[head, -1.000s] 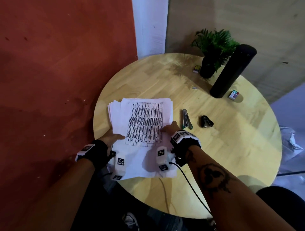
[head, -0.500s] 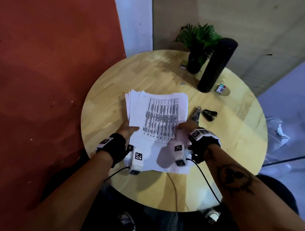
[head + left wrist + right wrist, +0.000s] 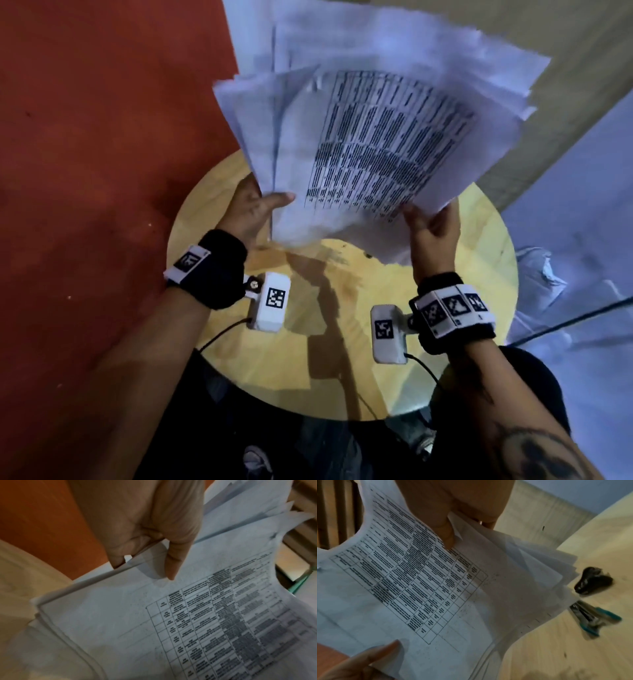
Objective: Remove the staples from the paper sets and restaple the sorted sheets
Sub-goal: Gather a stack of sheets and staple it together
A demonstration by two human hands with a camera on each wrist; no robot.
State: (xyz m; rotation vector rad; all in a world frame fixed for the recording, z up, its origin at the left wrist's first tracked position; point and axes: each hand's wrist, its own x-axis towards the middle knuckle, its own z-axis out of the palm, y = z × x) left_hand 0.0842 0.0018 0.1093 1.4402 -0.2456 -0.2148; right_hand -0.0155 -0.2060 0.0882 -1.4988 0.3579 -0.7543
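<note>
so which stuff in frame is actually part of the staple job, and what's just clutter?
Job:
- paper stack, lifted off the table, held by left hand and right hand
- stapler with teal trim on the table
- black staple remover beside it

Lying about:
- round wooden table
- crumpled white bag on the floor

I see a round pale wooden surface (image 3: 342, 342) in the lower middle of the frame. A red-orange wall (image 3: 102, 137) fills the left side. At the right edge I see crumpled pale plastic (image 3: 548, 274) on the floor below the surface.
</note>
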